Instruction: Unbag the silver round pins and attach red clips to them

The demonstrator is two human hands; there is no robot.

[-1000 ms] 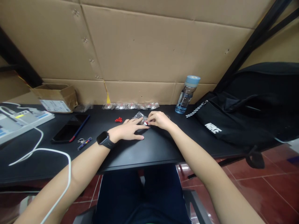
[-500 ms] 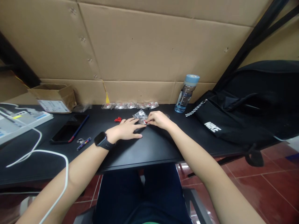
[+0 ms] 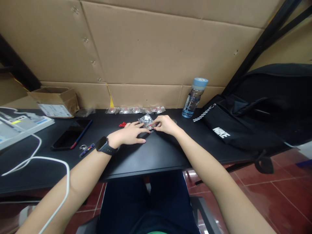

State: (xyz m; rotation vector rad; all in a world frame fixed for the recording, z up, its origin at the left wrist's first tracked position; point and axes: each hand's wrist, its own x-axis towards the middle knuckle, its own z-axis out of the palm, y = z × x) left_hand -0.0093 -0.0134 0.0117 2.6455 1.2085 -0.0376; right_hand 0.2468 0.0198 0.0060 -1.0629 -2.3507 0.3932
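Note:
On the black desk (image 3: 151, 159), a small clear plastic bag (image 3: 146, 119) lies between my hands. My right hand (image 3: 163, 124) pinches at its near right edge, where a small red part shows; the fingertips partly hide what is held. My left hand (image 3: 130, 134), with a black watch on the wrist, is spread flat, its fingertips at the bag's left and near side. Beside the left fingers lies a small bunch of red pieces (image 3: 122, 124). Behind the bag several clear packets (image 3: 136, 110) with bits of red stand in a row.
To the left are a phone (image 3: 71, 134), a keyring (image 3: 86, 149), an open cardboard box (image 3: 55, 102), a power strip (image 3: 23, 128) and a white cable (image 3: 48, 158) crossing my left forearm. A water bottle (image 3: 193, 99) and a black bag (image 3: 234, 126) stand at right. Cardboard (image 3: 151, 48) walls the back.
My left hand has drawn slightly left, away from the right fingertips. My right hand stays pinched at the bag and has barely shifted.

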